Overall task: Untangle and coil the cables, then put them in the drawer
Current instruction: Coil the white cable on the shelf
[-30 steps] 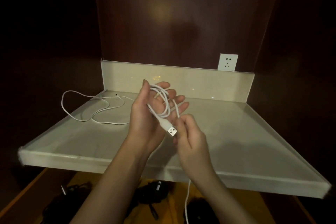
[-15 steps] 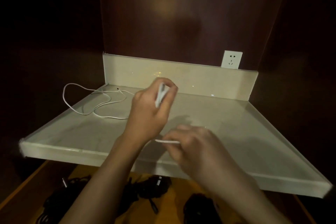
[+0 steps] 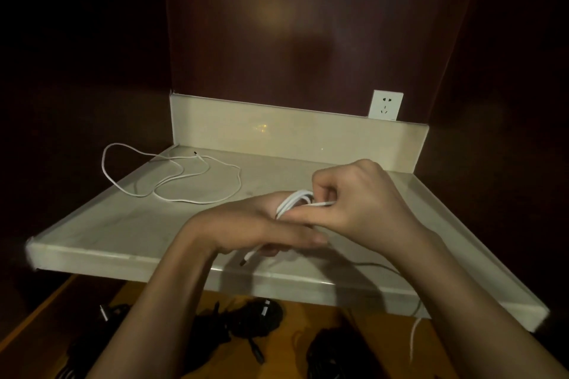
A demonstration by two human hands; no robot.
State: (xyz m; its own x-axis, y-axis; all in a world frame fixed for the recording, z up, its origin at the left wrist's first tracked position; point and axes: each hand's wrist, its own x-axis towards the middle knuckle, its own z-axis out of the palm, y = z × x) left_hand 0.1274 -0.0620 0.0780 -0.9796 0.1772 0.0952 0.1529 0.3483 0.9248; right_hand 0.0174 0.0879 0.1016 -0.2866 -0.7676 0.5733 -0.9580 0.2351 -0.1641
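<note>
- Head view: the left hand (image 3: 255,224) carries the white cable coil (image 3: 294,203) looped around its palm, fingers stretched out flat over the worktop (image 3: 123,224), so the loops only rest there and nothing clamps them.
- Right hand (image 3: 360,200) has its grip pinched on the cable's tail beside the bundle, apparently wrapping it round. Pull too hard and the loops could slide off those straight fingers, and the coil springs apart.
- One plug end (image 3: 246,258) dangles below the left palm; it may snag on the worktop edge as the bundle goes down.
- Second white cable (image 3: 172,175) lies sprawled at the back left, well apart and not yet coiled, with a loop hanging past the side where it could slip off.
- Open drawer (image 3: 308,317) below already holds dark cables (image 3: 246,317); a loosely tied coil dropped among them could tangle.
</note>
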